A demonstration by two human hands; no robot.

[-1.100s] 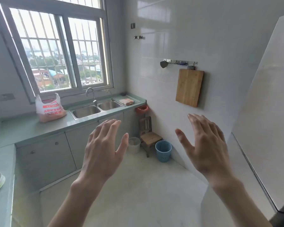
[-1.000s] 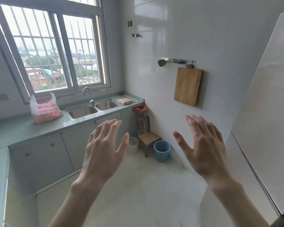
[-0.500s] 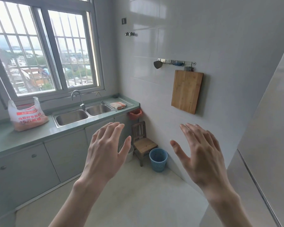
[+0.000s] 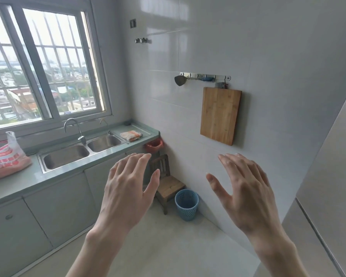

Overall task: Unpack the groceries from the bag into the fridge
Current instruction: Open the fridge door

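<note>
Groceries bag [image 4: 5, 156] is sitting on the bench [image 4: 18, 186] at frame's left edge, nearer the left hand [image 4: 128, 188]; both grips, right hand [image 4: 246, 192] too, are hanging wide, holding nothing.

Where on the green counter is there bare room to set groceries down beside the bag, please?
Bare counter lies between the plastic bag and the double sink, along the front edge. Right of the sink, a folded cloth fills the drainboard. Both the left hand and right hand are free.
</note>
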